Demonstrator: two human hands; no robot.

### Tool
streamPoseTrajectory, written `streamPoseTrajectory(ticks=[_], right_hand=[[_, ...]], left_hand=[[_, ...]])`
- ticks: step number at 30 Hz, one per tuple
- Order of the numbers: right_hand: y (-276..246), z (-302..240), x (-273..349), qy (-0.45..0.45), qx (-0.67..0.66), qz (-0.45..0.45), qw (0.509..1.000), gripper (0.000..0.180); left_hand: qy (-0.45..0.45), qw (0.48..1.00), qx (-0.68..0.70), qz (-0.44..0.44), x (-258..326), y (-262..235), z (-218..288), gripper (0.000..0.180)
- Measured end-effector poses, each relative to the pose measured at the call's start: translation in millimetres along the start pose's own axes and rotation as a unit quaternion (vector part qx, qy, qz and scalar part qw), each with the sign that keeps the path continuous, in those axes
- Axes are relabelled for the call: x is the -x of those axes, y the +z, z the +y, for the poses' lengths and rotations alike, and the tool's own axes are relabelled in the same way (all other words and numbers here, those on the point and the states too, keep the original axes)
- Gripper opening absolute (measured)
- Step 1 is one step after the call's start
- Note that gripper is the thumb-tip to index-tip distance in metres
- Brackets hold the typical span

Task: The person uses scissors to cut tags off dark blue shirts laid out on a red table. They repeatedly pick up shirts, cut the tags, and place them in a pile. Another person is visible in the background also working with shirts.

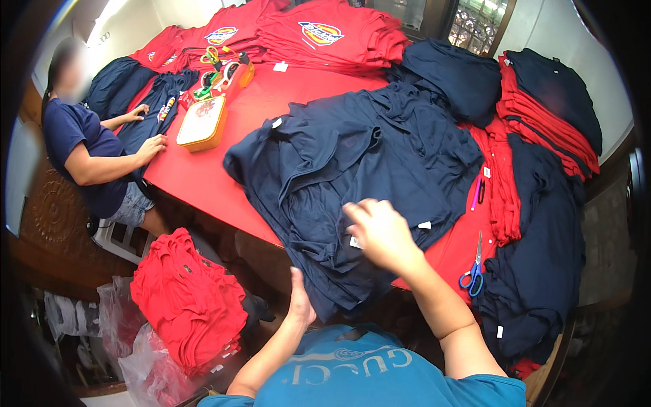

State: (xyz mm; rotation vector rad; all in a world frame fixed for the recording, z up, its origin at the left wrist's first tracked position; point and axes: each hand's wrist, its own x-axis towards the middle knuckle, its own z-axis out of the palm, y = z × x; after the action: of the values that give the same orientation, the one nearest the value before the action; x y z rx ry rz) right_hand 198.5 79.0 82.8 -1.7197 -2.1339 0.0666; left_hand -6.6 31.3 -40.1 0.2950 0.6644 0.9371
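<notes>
Table (203, 188): bright red on top, ringed by heaps of clothing, red shirts (271, 34) stacked along the far side.
Navy garments (407, 149): right in front of the wearer, a loose, rumpled spread across the table, its near end hanging over the edge, white tags showing.
Left hand (300, 302): down at that hanging end, fingers straight and open, palm side toward the cloth; firm contact, I can't tell.
Right hand (373, 230): well apart from the left, out over the navy cloth, fingertips blurred, so whether they pinch any fabric, I can't tell.
Blue scissors (473, 277): off to the right, beside a dark pile.
Yellow box (202, 125): far left on the table, just beside a cluster of tools.
Co-worker (91, 146): at the left, both hands at another navy piece (146, 108).
Red pile (190, 305): lower left, near clear plastic bags (152, 370).
</notes>
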Motion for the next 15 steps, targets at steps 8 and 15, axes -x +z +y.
streamPoseTrajectory(ticks=[8,15], right_hand=[[40.9,46.1,20.5,-0.018,-0.275,0.076,0.958,0.022],[12.2,45.2,18.8,-0.083,-0.214,-0.135,0.964,0.019]], left_hand=[[0.543,0.563,-0.619,0.078,-78.8,53.9,78.1,0.027],[0.370,0.349,-0.851,0.131,-234.5,44.6,140.8,0.028]])
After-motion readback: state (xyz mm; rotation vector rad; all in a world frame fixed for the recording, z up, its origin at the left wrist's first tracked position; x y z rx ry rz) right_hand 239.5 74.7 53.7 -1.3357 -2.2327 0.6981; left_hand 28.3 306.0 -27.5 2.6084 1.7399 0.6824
